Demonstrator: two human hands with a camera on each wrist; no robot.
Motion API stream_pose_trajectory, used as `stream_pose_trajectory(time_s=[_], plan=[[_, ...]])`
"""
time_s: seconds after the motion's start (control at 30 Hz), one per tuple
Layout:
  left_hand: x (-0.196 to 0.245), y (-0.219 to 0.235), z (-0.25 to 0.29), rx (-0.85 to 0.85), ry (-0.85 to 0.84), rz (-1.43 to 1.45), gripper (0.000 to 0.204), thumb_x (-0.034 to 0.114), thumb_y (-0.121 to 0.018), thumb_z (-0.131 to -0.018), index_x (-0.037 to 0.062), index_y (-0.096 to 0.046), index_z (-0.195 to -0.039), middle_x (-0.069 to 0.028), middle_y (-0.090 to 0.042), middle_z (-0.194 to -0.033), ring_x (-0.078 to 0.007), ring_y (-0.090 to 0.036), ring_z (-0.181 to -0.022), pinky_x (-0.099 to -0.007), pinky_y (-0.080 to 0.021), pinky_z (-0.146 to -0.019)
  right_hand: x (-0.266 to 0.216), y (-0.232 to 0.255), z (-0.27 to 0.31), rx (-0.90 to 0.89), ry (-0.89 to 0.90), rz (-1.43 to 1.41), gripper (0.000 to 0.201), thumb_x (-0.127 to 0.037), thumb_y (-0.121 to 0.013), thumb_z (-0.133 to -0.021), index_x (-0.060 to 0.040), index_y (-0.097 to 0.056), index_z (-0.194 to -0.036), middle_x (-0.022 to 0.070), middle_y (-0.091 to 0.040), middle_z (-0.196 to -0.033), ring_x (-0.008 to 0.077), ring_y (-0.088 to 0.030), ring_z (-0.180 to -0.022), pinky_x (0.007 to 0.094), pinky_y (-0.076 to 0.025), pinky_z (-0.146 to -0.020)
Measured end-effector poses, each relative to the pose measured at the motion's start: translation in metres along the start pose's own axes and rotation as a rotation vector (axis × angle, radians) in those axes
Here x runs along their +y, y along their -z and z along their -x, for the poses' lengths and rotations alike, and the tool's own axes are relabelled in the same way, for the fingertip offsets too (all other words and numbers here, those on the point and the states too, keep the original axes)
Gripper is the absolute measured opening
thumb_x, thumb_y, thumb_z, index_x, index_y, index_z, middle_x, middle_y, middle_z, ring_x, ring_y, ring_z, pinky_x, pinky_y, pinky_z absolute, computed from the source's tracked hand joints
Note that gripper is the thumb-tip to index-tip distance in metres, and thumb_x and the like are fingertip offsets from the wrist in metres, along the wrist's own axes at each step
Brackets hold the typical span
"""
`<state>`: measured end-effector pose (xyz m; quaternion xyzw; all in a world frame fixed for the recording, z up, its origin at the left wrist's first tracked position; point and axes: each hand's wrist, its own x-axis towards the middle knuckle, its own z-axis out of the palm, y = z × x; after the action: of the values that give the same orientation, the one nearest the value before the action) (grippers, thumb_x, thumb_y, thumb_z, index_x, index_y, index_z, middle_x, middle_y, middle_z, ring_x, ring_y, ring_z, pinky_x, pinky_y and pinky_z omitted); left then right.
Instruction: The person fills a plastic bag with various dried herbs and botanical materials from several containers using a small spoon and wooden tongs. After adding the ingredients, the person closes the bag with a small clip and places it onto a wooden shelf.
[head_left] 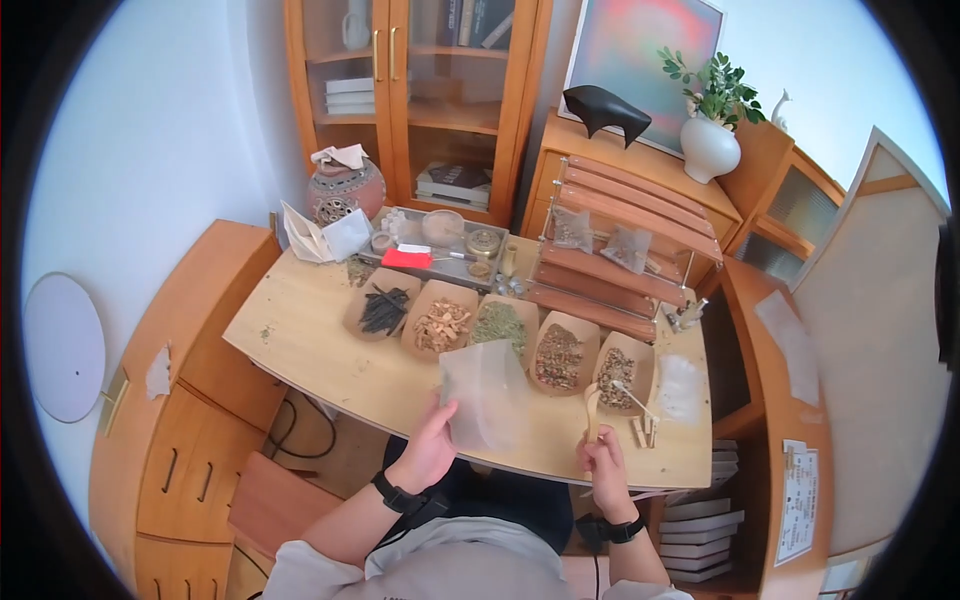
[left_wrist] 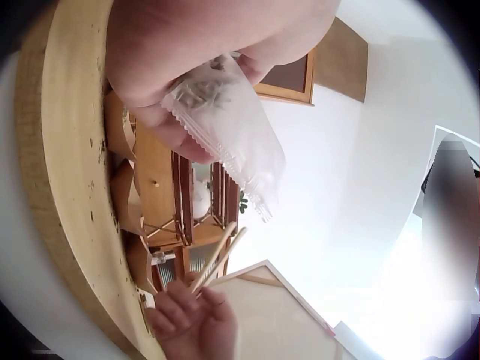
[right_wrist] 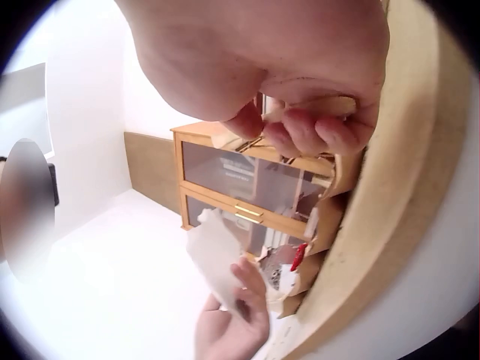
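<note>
My left hand point(head_left: 428, 452) grips a translucent pouch point(head_left: 488, 395) by its lower left side, over the front of the table. Through its wall in the left wrist view, greenish bits point(left_wrist: 201, 94) show at the held end. To the right, my right hand point(head_left: 605, 470) holds light wooden tongs point(head_left: 592, 408), fingers curled round the handle and both tips pointing up. Beyond the hands stands a row of paper trays: black strips point(head_left: 384, 310), pale wood chips point(head_left: 441, 326), green dried herb point(head_left: 500, 322), a reddish mix point(head_left: 560, 358) and a brown mix point(head_left: 618, 378).
A thin white stick point(head_left: 635, 400) leans across the rightmost tray, beside small wooden pieces point(head_left: 643, 432). Behind the row are a grey tray point(head_left: 415, 270) of small dishes, a red packet point(head_left: 407, 258) and a tiered wooden rack point(head_left: 600, 290) with bags. A clear sheet point(head_left: 681, 388) lies right.
</note>
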<state>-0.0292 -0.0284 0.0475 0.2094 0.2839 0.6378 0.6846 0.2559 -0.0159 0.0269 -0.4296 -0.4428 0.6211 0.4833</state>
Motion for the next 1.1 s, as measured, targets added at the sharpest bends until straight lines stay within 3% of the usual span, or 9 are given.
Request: stream_pose_trajectory(time_s=[0.17,0.37,0.43,0.53,0.63,0.77,0.87,0.93,1.1], plan=[[-0.015,-0.01,0.003,-0.093,0.046,-0.052,0.051,0.025,-0.049,-0.104,0.0093,-0.032,-0.15,-0.0087,-0.044,-0.15,-0.0231,-0.044,-0.139,-0.0443,-0.037,-0.115,-0.069,-0.052,0.004,-0.084,0.027,0.09,0.026,-0.009,-0.06,-0.099,-0.0056,-0.053,-0.124,-0.0056,-0.044,-0.08,0.004,-0.044,-0.069,0.0208,-0.038,-0.063],[-0.021,-0.018,0.019,-0.157,0.063,-0.094,0.052,0.027,-0.049,-0.105,0.009,-0.031,-0.151,-0.0072,-0.042,-0.151,-0.0216,-0.04,-0.141,-0.043,-0.032,-0.117,-0.052,-0.073,-0.012,-0.144,0.092,0.253,0.039,-0.006,-0.066,-0.094,-0.0021,-0.053,-0.131,-0.0009,-0.061,-0.096,0.0031,-0.053,-0.079,0.0221,-0.046,-0.066],[-0.026,-0.013,0.02,-0.196,0.052,-0.023,0.051,0.027,-0.048,-0.106,0.0088,-0.032,-0.151,-0.0064,-0.043,-0.15,-0.0204,-0.04,-0.141,-0.0423,-0.031,-0.117,-0.041,-0.071,-0.018,-0.119,0.145,0.311,0.037,-0.007,-0.067,-0.094,-0.0016,-0.056,-0.129,0.0014,-0.064,-0.097,0.0036,-0.056,-0.077,0.0228,-0.046,-0.064],[-0.028,-0.004,0.015,-0.08,0.122,-0.215,0.048,0.027,-0.047,-0.107,0.0084,-0.034,-0.15,-0.0056,-0.044,-0.148,-0.0201,-0.041,-0.14,-0.0421,-0.035,-0.114,-0.034,-0.063,-0.018,-0.108,0.22,0.463,0.031,-0.01,-0.067,-0.094,-0.0018,-0.06,-0.123,0.0022,-0.067,-0.088,0.0053,-0.057,-0.07,0.0254,-0.046,-0.059],[-0.029,0.001,0.003,-0.01,0.045,-0.255,0.049,0.03,-0.053,-0.106,0.0085,-0.04,-0.147,0.0014,-0.059,-0.122,-0.0079,-0.055,-0.104,-0.0288,-0.048,-0.087,-0.049,-0.074,-0.011,-0.054,0.246,0.598,0.027,-0.012,-0.067,-0.093,-0.0031,-0.063,-0.119,0.0013,-0.065,-0.076,0.0072,-0.056,-0.061,0.028,-0.045,-0.054],[-0.015,-0.01,0.004,-0.049,0.059,-0.192,0.049,0.025,-0.054,-0.105,0.0082,-0.039,-0.147,-0.0033,-0.056,-0.13,-0.0129,-0.055,-0.117,-0.0321,-0.047,-0.096,-0.055,-0.079,-0.017,0.087,0.246,0.715,0.027,-0.011,-0.066,-0.093,-0.0043,-0.064,-0.119,-0.001,-0.061,-0.069,0.0078,-0.052,-0.057,0.0282,-0.043,-0.052],[-0.009,-0.015,-0.003,-0.137,0.15,-0.123,0.05,0.021,-0.055,-0.104,0.0085,-0.036,-0.148,-0.0068,-0.054,-0.137,-0.0169,-0.052,-0.127,-0.0361,-0.046,-0.104,-0.06,-0.081,-0.014,-0.032,0.259,0.811,0.029,-0.008,-0.064,-0.092,-0.0048,-0.063,-0.121,-0.0013,-0.06,-0.071,0.0073,-0.05,-0.057,0.0276,-0.042,-0.052],[-0.011,-0.005,-0.007,-0.178,0.253,-0.111,0.052,0.02,-0.056,-0.103,0.0082,-0.034,-0.149,-0.0085,-0.051,-0.141,-0.0192,-0.049,-0.133,-0.039,-0.043,-0.109,-0.045,-0.077,-0.023,-0.099,0.201,0.655,0.03,-0.007,-0.063,-0.092,-0.0045,-0.062,-0.122,-0.0005,-0.061,-0.075,0.0072,-0.05,-0.058,0.0271,-0.043,-0.054],[-0.025,0.01,-0.02,-0.007,0.154,0.005,0.052,0.021,-0.058,-0.101,0.0078,-0.037,-0.147,-0.0083,-0.053,-0.141,-0.0237,-0.051,-0.132,-0.0443,-0.041,-0.112,-0.053,-0.07,-0.027,-0.043,0.013,0.41,0.04,-0.005,-0.063,-0.093,-0.0032,-0.055,-0.132,0.0035,-0.061,-0.092,0.006,-0.052,-0.074,0.0235,-0.045,-0.065]])
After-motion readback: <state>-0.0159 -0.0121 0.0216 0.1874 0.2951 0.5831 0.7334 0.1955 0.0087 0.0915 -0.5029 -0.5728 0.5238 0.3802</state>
